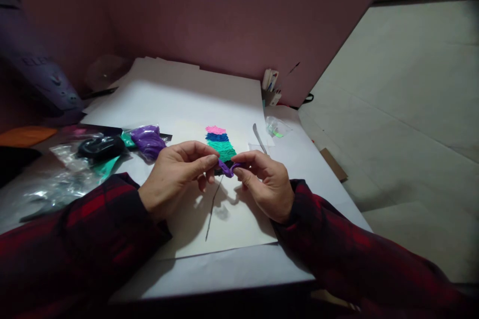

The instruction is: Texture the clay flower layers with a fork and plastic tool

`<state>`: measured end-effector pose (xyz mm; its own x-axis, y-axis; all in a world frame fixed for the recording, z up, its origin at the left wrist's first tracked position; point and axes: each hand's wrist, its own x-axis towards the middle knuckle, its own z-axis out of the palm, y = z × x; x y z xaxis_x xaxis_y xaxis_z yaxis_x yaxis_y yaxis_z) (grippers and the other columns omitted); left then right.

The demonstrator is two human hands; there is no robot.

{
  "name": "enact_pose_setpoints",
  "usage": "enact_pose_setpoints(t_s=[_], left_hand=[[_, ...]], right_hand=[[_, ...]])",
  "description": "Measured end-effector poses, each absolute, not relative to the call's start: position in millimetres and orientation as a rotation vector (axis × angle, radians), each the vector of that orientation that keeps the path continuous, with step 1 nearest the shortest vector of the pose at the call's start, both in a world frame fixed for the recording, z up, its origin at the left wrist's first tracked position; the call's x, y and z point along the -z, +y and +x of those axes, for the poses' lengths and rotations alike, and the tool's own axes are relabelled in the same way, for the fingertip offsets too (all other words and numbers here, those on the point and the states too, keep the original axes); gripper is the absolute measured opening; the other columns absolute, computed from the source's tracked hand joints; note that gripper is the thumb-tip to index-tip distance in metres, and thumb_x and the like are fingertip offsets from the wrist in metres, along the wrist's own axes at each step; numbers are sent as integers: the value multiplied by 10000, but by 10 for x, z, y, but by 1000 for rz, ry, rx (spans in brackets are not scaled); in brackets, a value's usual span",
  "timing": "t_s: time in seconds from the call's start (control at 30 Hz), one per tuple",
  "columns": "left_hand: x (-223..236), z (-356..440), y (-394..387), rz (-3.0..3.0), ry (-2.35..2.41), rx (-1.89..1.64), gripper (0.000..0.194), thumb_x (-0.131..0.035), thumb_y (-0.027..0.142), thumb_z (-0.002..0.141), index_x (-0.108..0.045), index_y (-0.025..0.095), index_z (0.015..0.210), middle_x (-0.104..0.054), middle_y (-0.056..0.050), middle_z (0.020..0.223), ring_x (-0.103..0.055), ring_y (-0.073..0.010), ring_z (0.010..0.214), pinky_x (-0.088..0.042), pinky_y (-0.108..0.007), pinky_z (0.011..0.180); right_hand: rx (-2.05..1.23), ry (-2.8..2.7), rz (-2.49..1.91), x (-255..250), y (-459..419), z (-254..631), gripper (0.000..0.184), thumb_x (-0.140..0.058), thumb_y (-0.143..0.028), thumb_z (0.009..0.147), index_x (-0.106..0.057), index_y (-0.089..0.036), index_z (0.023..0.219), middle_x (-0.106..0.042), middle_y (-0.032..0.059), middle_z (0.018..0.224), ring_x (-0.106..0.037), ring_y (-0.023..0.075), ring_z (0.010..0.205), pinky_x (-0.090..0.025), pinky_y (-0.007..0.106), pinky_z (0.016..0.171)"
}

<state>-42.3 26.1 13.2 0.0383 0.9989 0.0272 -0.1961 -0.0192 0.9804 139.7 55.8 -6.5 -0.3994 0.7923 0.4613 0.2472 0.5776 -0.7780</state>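
Observation:
A soft piece of purple modelling clay [226, 168] is stretched between my two hands, sagging a little in the middle. My left hand [179, 172] pinches one end between thumb and forefinger. The other end sits in the pinch of my right hand [264, 179]. Both are held above a paper sheet [239, 232] bearing a textured clay picture [220, 148] in bands of pink, blue, green and black. The black band is partly hidden behind the purple clay. From there a thin dark line [212, 209] runs down the paper.
Plastic bags of clay [101, 149], with purple clay [147, 140] among them, lie at the left. A curved pale tool [259, 137] and a small bag [277, 127] lie right of the picture. Large white sheets [168, 84] reach back to the wall, near small white boxes [270, 79].

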Motion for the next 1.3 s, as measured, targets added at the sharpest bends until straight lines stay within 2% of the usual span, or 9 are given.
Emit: enact_pose_setpoints(t_s=[0.2, 0.37, 0.47, 0.6, 0.73, 0.93, 1.3], left_hand=[[-100, -409, 258, 1117, 1008, -1197, 121, -715, 211, 710, -652, 134, 777, -584, 17, 567, -488, -74, 458, -395, -176, 435], [-97, -377, 239, 1228, 983, -1088, 244, -702, 194, 712, -673, 155, 951, -660, -11, 726, -476, -64, 466, -393, -183, 436], [-115, -372, 225, 1308, 1037, -1078, 189, -693, 196, 718, -690, 151, 901, -648, -1, 662, -476, -68, 469, -392, -177, 437], [-145, -382, 228, 1260, 1141, -1114, 79, -678, 209, 736, -663, 145, 780, -579, 22, 521, -476, -77, 438, -372, -173, 424], [-138, -395, 248, 1148, 1082, -1153, 102, -665, 244, 755, -621, 152, 744, -559, 20, 528, -488, -91, 438, -389, -191, 428], [-99, -406, 254, 1137, 959, -1150, 105, -664, 238, 766, -612, 155, 806, -587, 8, 580, -523, -102, 485, -418, -205, 468], [-145, -414, 233, 1240, 966, -976, 127, -665, 220, 757, -678, 136, 850, -625, -14, 594, -551, -111, 524, -435, -224, 531]], right_hand=[[-885, -1968, -767, 53, 540, 1390, 186, -504, -187, 882, -570, -187, 1055, -644, 35, 844, -598, 108, 671, -500, 255, 598], [-995, -1913, -771, 66, 525, 1381, 67, -561, -208, 858, -504, -193, 891, -614, -17, 700, -576, 95, 594, -467, 233, 547], [-1051, -1909, -757, 60, 515, 1387, 76, -537, -246, 879, -483, -196, 859, -602, -26, 646, -563, 92, 554, -460, 229, 518], [-1075, -1930, -737, 51, 517, 1401, 152, -487, -309, 904, -490, -200, 1010, -613, -5, 740, -544, 79, 526, -456, 213, 459], [-971, -2000, -755, 53, 533, 1404, 301, -629, -319, 811, -495, -198, 1052, -605, -3, 796, -535, 75, 531, -461, 211, 457], [-796, -2025, -731, 27, 534, 1386, 106, -624, -240, 814, -572, -179, 883, -622, 6, 774, -575, 105, 643, -495, 247, 577], [-652, -2031, -704, 19, 522, 1397, 73, -649, -168, 777, -586, -171, 815, -617, 3, 714, -568, 107, 604, -484, 255, 564]])
